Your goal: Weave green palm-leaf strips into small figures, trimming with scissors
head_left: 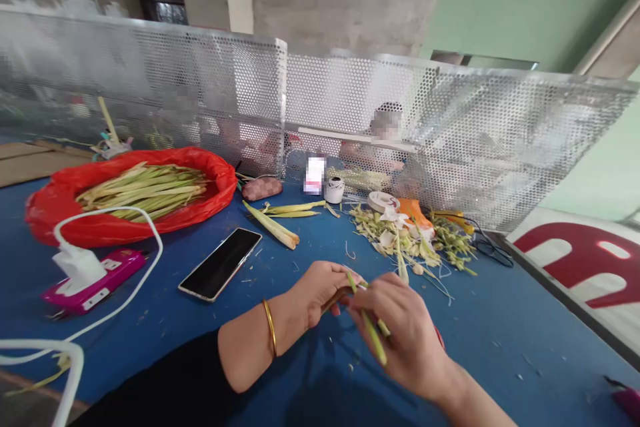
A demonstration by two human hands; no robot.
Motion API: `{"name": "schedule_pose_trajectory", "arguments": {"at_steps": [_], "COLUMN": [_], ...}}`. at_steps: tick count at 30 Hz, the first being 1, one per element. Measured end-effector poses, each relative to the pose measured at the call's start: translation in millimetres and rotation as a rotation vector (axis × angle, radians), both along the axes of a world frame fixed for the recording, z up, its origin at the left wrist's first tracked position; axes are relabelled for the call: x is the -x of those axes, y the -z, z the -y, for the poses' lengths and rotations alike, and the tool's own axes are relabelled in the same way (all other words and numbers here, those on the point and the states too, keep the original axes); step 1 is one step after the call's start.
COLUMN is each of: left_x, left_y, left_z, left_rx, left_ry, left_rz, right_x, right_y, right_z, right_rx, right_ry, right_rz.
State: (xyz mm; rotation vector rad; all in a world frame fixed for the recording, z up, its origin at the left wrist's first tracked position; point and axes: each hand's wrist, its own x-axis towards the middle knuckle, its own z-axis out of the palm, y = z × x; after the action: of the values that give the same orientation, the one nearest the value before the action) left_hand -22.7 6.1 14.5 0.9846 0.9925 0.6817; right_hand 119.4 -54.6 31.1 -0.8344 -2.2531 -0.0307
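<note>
A green plant stalk [374, 340] slants down through the fingers of my right hand [405, 330], which is closed around it. A shorter green piece lies alongside. My left hand [323, 290], with a gold bangle [270, 327] at the wrist, is curled just to the left. Its fingertips meet the right hand's at the stalk's upper end. The exact grip between the fingertips is partly hidden. Both hands are above the blue tabletop [310, 380]. Beyond them lie loose pale green stalks [275, 225] and a heap of plant trimmings [373, 227].
A red plastic bag [220, 177] at left holds many long green stalks. A dark phone [220, 264], a magenta power strip [117, 280] with a white charger and cable, a white tape roll [383, 201] and a lit phone [315, 175] are about. A perforated metal screen [340, 80] borders the back; a person sits behind it.
</note>
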Motion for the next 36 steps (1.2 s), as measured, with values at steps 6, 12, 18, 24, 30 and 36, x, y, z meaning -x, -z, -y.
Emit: {"name": "schedule_pose_trajectory", "arguments": {"at_steps": [6, 12, 18, 24, 30, 36], "left_x": [15.4, 18.0, 7.3, -0.1, 2.6, 3.1], "left_y": [-14.0, -20.1, -11.0, 1.2, -6.9, -12.9], "left_z": [-14.5, -12.1, -4.1, -3.0, -1.2, -0.3], "left_rx": [0.173, 0.242, 0.238, 0.206, 0.044, -0.020], "left_ry": [-0.185, -0.233, -0.224, -0.166, -0.184, -0.202], "left_rz": [0.180, 0.299, 0.327, 0.373, 0.229, 0.173], "right_x": [11.1, 9.4, 24.5, 25.7, 3.0, -3.1], "right_y": [22.5, 32.1, 25.9, 32.9, 23.9, 18.2], "right_z": [-10.4, -15.2, -7.4, -11.8, -16.3, -31.1], "right_rx": [-0.186, -0.277, -0.454, -0.406, -0.015, 0.803], "right_ry": [0.008, 0.047, 0.063, 0.045, 0.299, 0.417], "right_rz": [0.440, 0.418, 0.430, 0.335, -0.295, -0.877]}}
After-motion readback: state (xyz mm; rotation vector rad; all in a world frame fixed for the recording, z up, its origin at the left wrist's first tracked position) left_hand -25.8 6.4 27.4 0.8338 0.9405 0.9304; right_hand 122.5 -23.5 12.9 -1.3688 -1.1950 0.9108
